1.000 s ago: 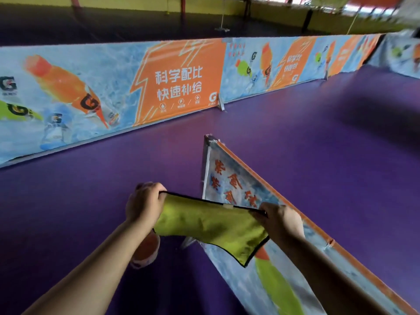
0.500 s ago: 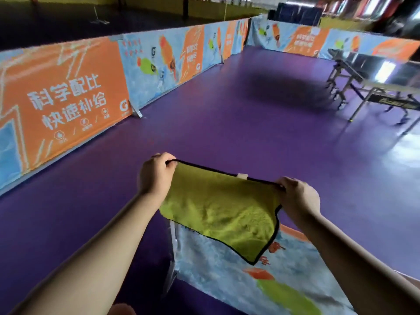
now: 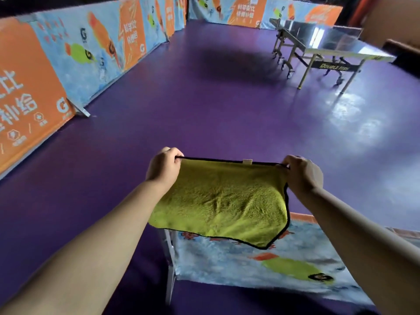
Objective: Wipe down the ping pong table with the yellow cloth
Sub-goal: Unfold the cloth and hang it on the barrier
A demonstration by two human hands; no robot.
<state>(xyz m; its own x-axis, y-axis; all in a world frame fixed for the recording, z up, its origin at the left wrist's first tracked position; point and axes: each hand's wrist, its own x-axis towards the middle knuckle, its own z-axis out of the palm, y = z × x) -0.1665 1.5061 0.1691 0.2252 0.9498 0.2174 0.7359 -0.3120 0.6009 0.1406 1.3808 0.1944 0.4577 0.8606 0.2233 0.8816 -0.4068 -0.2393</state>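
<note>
The yellow cloth [image 3: 222, 201] with black trim hangs spread out in front of me, held by its top edge. My left hand [image 3: 164, 166] pinches the top left corner and my right hand [image 3: 302, 172] pinches the top right corner. The ping pong table [image 3: 334, 42] stands far off at the upper right on the purple floor, its dark top shining with reflected light and its metal legs on wheels.
A low printed barrier [image 3: 261, 258] stands right below the cloth, its metal post at its left end. A long row of orange and blue barriers [image 3: 75, 55] lines the left side and the back. Purple floor [image 3: 227, 105] stretches between me and the table.
The view has swung to the right, bringing the ping pong table into sight. My hands have moved apart and pulled the cloth out wider and flatter.
</note>
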